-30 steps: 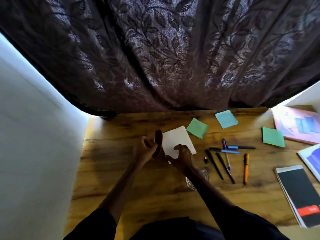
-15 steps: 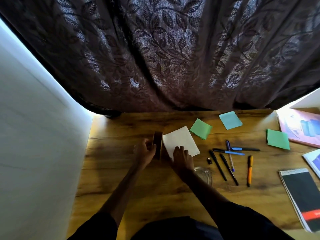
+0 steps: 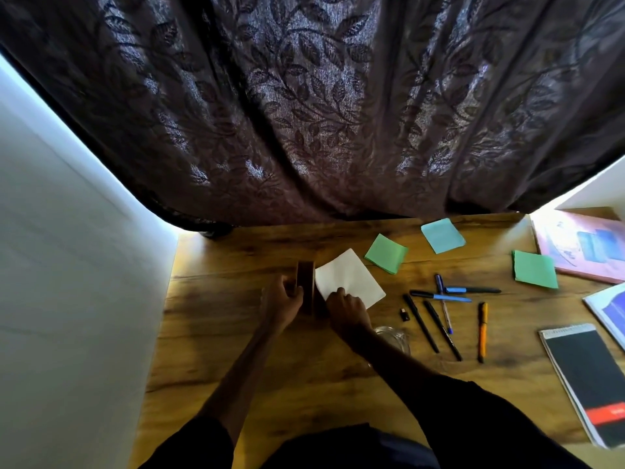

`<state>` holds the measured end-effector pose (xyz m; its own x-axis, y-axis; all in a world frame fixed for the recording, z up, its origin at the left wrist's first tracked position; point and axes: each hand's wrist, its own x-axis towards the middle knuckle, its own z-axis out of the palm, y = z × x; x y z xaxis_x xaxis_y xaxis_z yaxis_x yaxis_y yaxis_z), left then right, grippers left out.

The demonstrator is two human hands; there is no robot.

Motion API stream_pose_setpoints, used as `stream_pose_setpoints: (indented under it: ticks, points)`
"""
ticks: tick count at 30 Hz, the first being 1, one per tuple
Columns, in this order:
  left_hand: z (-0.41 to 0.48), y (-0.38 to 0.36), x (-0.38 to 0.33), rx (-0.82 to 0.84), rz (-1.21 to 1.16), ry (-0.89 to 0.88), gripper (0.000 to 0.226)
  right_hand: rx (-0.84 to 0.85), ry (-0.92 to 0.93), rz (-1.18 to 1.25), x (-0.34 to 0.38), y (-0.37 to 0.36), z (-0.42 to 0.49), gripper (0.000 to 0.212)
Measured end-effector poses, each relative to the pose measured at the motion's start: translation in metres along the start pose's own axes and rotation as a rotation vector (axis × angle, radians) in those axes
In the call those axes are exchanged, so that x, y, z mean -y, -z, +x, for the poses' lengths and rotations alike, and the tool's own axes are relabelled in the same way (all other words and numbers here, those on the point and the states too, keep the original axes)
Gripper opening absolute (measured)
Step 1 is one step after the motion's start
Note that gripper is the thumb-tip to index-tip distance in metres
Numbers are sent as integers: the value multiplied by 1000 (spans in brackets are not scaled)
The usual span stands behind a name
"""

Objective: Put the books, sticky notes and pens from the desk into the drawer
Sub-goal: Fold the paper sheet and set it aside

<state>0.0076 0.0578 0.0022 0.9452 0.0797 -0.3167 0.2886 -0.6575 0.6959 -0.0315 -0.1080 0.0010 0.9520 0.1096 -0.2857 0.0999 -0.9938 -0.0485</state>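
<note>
My left hand (image 3: 280,302) grips the left side of a small brown block (image 3: 306,286) that stands upright on the wooden desk (image 3: 304,384). My right hand (image 3: 346,309) rests on the near corner of a white paper (image 3: 353,277), just right of the block. Two green sticky-note pads (image 3: 385,253) (image 3: 534,269) and a blue pad (image 3: 442,235) lie further right. Several pens lie in a loose group, among them a black pen (image 3: 421,323), a blue pen (image 3: 439,295) and an orange pen (image 3: 483,330). A black notebook (image 3: 588,377), a pink book (image 3: 588,245) and a white-blue book (image 3: 608,306) lie at the right edge.
A clear glass (image 3: 392,336) stands partly behind my right forearm. A small black cap (image 3: 404,314) lies beside the pens. A dark leaf-patterned curtain (image 3: 321,113) hangs behind the desk, and a white wall (image 3: 67,282) bounds it on the left. No drawer is in view.
The brown block was held tilted above the desk a second ago; it now stands on the desk. Both hands came down with it, and my right hand settled on the white paper.
</note>
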Motion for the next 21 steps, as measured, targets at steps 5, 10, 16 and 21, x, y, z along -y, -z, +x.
stream_pose_setpoints:
  ticks: [5, 10, 16, 21]
  points:
    - [-1, -3, -3, 17, 4, -2, 43, -44, -177, 254, -35, 18, 1, 32]
    - [-5, -8, -11, 1, 11, -38, 33, -205, -336, 492, -78, 31, -14, 27]
    - [-16, -29, -35, 93, 0, -67, 27, -394, -416, 687, -107, 50, -39, 19]
    - [-34, -52, -70, 93, 38, -153, 58, -459, -407, 712, -115, 57, -58, 16]
